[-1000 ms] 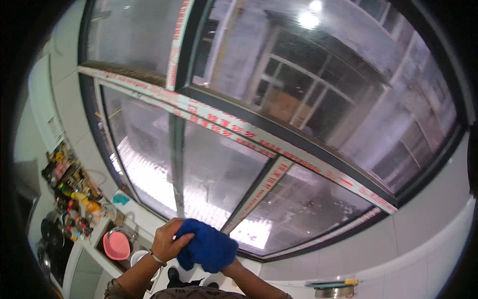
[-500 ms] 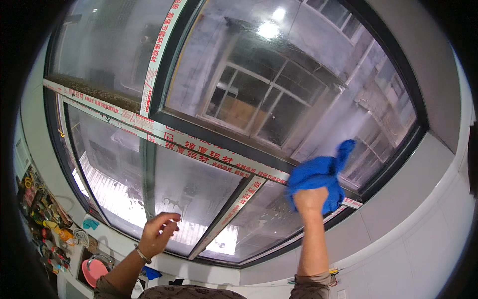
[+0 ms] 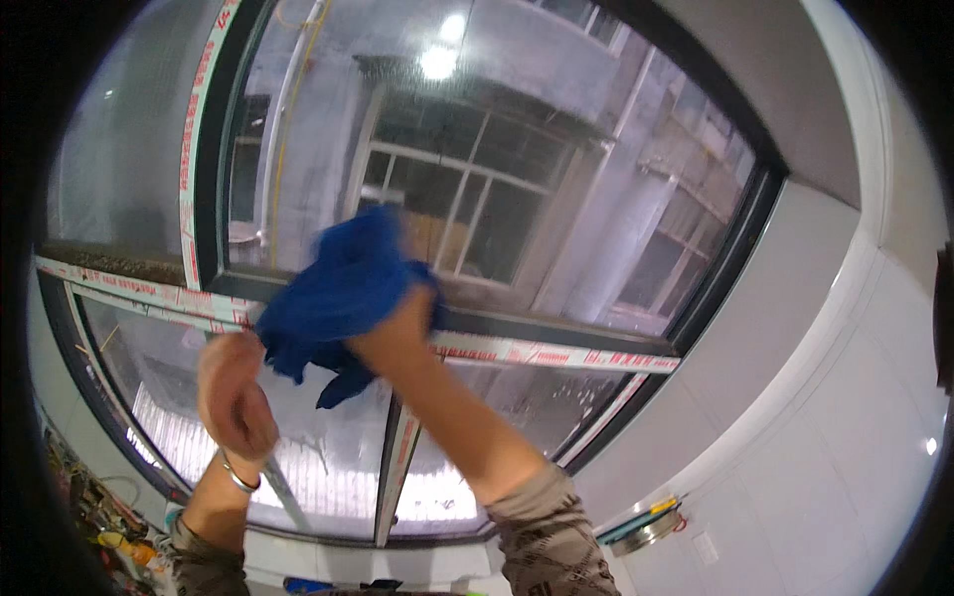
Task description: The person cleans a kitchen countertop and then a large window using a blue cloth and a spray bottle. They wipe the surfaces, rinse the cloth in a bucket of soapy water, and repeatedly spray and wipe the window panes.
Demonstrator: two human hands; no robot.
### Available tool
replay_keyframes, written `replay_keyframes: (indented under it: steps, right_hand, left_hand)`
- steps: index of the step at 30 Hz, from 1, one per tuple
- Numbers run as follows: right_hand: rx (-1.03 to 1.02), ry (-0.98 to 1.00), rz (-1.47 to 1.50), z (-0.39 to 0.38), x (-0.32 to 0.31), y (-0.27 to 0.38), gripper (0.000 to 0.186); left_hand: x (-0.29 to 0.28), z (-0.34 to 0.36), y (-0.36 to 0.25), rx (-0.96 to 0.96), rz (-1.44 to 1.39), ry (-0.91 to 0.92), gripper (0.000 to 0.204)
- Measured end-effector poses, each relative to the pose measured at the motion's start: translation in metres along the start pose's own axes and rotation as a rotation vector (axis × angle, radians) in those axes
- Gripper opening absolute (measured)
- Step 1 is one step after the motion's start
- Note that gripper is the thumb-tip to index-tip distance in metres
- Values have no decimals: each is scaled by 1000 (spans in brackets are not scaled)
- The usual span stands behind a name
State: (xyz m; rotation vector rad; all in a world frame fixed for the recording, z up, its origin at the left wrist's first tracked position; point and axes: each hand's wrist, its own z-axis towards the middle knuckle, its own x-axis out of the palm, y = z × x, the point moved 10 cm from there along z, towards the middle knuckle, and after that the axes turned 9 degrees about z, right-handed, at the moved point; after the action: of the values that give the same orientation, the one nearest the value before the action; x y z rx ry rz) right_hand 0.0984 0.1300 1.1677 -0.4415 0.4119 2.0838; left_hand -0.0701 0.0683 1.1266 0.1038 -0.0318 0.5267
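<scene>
A dark blue cloth [image 3: 343, 278] is bunched over the lower left part of the upper window pane [image 3: 586, 228], blurred by motion. My right hand [image 3: 393, 333] grips it from below, its fingers mostly hidden in the folds. Loose corners of the cloth hang across the taped crossbar [image 3: 547, 353]. Just left of these folds is my left hand [image 3: 237, 397], bent at the wrist and smeared by motion; a bracelet [image 3: 238, 479] circles that wrist. Whether its fingers touch the cloth's edge cannot be made out.
Dark frames with red-and-white tape divide the window; lower panes [image 3: 537, 407] show water drops. A tiled wall [image 3: 755, 397] curves along the right, with a round pan-like object [image 3: 651, 533] low beside it. Cluttered small items [image 3: 109, 536] lie at the lower left.
My right hand has swept the cloth left across the window, from the lower right corner to the lower left part. My left hand has risen toward the crossbar. The view has shifted right.
</scene>
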Motion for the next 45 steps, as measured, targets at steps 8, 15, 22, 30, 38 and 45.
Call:
replay_keyframes:
  steps: [8, 15, 22, 30, 38, 45]
  right_hand:
    - [325, -470, -788, 94, -284, -132, 20]
    - [-130, -146, -454, 227, -82, 17, 29]
    - [-904, 24, -396, 98, 68, 107, 42]
    - [119, -522, -595, 216, -182, -10, 36]
    - [148, -401, -292, 256, -92, 39, 38]
    - [-833, -270, -333, 143, 57, 123, 14]
  left_hand:
    - [54, -4, 55, 208, 343, 128, 23]
    - [57, -5, 60, 139, 322, 127, 21]
    - [53, -7, 65, 151, 278, 204, 20]
    - [48, 2, 66, 115, 110, 218, 23]
    - [50, -7, 74, 123, 26, 276, 24]
    - [13, -15, 54, 28, 55, 281, 32]
